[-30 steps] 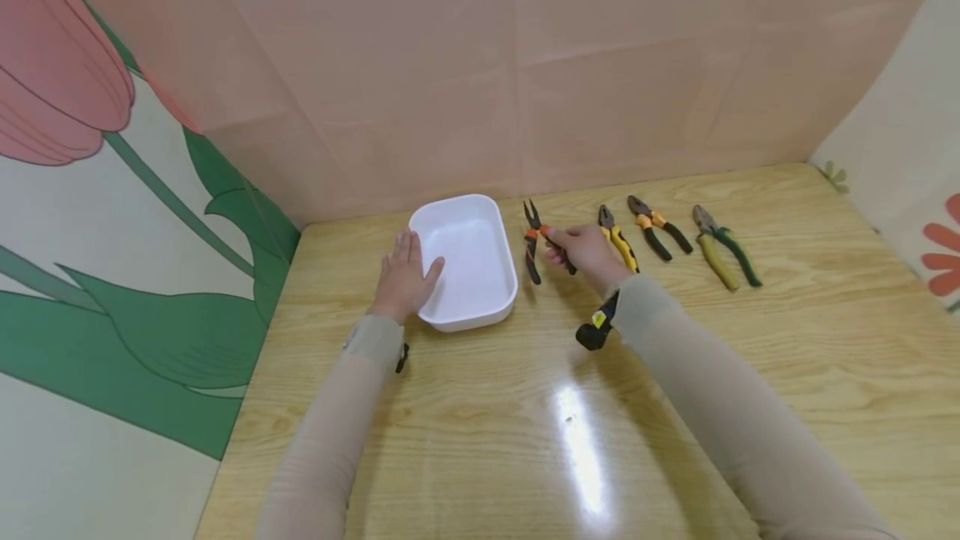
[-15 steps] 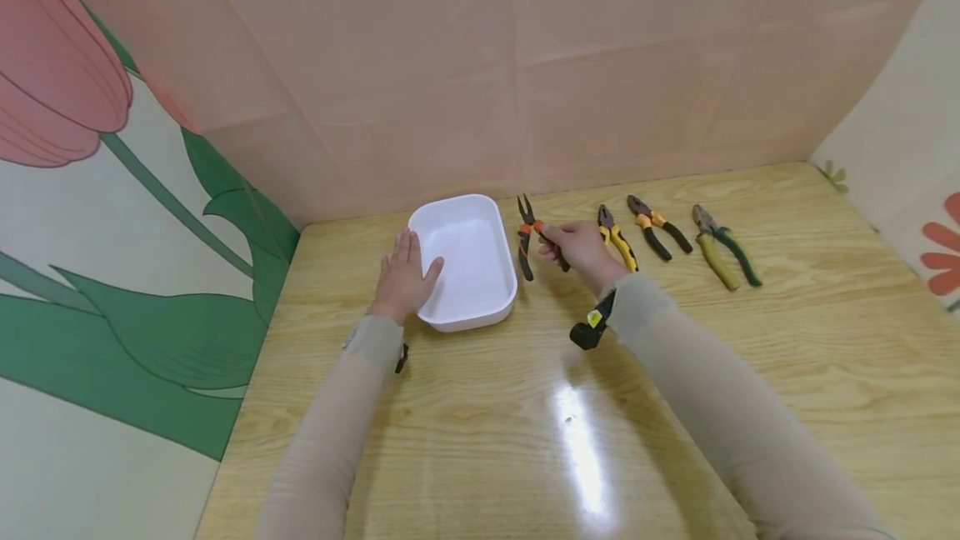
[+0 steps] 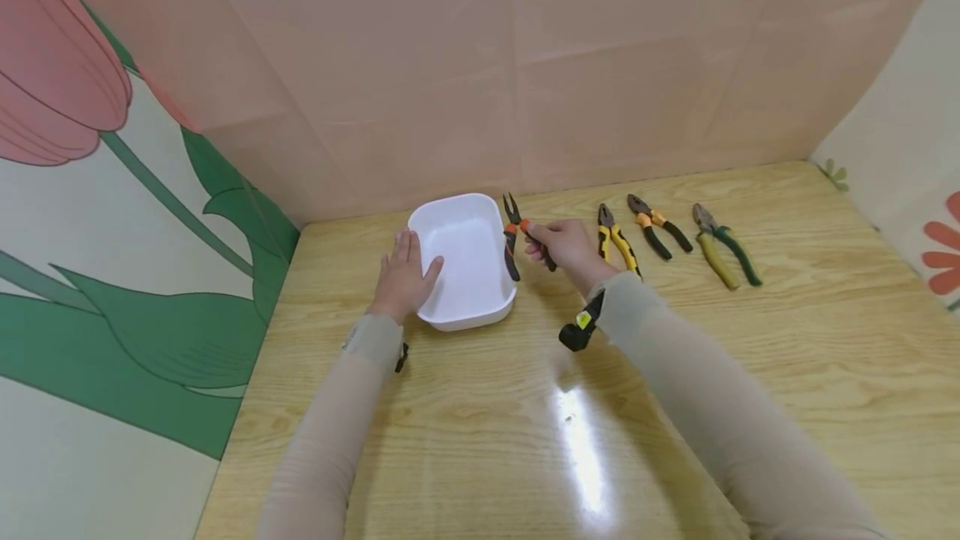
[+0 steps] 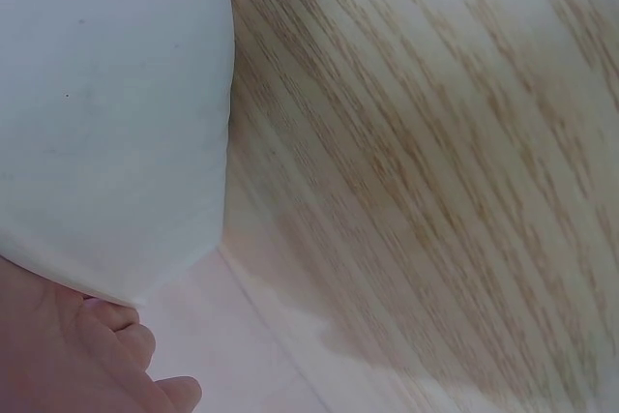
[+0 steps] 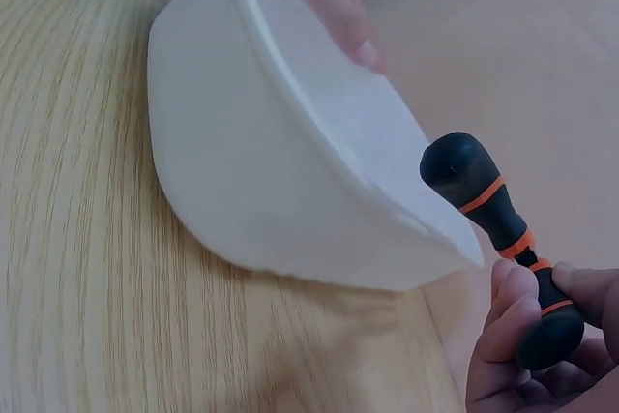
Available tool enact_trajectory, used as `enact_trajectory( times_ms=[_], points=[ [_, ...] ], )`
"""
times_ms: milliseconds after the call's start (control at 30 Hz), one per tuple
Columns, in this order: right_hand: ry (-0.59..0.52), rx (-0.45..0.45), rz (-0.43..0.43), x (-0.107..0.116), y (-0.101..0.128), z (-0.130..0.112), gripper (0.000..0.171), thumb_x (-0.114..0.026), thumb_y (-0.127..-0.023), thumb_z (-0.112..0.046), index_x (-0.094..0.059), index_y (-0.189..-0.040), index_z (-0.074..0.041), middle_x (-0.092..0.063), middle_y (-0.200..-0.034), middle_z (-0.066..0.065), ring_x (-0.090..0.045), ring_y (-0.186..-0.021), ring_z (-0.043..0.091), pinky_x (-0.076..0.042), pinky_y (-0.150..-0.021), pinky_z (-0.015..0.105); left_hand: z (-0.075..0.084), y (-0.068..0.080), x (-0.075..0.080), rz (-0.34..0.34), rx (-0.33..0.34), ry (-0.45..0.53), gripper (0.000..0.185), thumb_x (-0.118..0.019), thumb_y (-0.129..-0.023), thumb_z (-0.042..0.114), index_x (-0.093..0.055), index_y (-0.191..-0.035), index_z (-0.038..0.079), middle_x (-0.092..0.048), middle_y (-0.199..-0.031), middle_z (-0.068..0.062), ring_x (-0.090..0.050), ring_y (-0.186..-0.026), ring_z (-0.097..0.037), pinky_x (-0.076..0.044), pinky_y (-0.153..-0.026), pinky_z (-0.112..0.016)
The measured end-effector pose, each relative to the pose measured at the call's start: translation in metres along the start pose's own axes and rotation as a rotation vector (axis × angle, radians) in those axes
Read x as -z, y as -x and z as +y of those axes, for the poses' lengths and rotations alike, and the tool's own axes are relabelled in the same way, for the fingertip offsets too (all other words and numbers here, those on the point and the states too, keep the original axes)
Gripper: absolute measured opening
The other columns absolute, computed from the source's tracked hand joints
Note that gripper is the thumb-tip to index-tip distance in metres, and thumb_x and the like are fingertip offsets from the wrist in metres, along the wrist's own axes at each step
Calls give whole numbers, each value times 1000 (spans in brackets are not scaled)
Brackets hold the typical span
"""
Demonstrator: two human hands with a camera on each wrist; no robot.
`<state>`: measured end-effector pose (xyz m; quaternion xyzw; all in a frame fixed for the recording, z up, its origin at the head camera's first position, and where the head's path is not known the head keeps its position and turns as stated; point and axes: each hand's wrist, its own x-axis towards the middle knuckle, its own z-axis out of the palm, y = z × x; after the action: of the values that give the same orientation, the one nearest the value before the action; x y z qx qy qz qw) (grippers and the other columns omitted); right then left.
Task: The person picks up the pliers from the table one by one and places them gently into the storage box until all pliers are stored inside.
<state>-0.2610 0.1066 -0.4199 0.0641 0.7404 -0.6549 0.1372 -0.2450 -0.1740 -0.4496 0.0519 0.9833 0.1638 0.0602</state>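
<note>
Over the right rim of the white tray (image 3: 459, 319), the right hand (image 3: 570, 248), fingers curled tight on the orange-and-black pliers (image 3: 513, 233), has carried them leftward from the table (image 3: 675, 373), so they seem ready to go in, while the left hand (image 3: 403, 277) stays flat, fingers straight, against the tray's left side.

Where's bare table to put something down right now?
The near half of the table, in front of both sleeves, is bare. Crowded: the back strip, where white tray, left hand, right hand gripping orange-black pliers, and three pliers sit.
</note>
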Motion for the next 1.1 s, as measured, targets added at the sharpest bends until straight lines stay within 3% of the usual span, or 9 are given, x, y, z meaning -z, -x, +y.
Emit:
enact_trajectory(
  times_ms=[300,567,1100],
  points=[
    [-8,6,-14,-23,0,-7,35,-54,-106,-22,-68,-109,10,-66,-78,4,-59,-68,9,-51,-63,21,-1,-3,-3,12,0,-13,80,-24,-107,55,-3,-161,-2,3,-170,-17,1,-156,-32,-7,-125,-55],
    [-28,6,-23,-39,3,-12,35,-56,-106,-20,-68,-109,12,-65,-74,3,-58,-63,8,-49,-56,17,-2,-4,-3,4,15,-14,78,-22,-108,53,-3,-161,-1,3,-170,-16,2,-156,-32,-6,-125,-55],
    [-32,15,-7,-71,5,-18,36,-58,-105,-22,-68,-107,13,-64,-69,1,-55,-58,7,-45,-52,18,-3,-4,-3,33,-1,41,66,-22,-110,38,-6,-161,0,1,-170,-15,2,-156,-30,-7,-124,-57]
  ],
)
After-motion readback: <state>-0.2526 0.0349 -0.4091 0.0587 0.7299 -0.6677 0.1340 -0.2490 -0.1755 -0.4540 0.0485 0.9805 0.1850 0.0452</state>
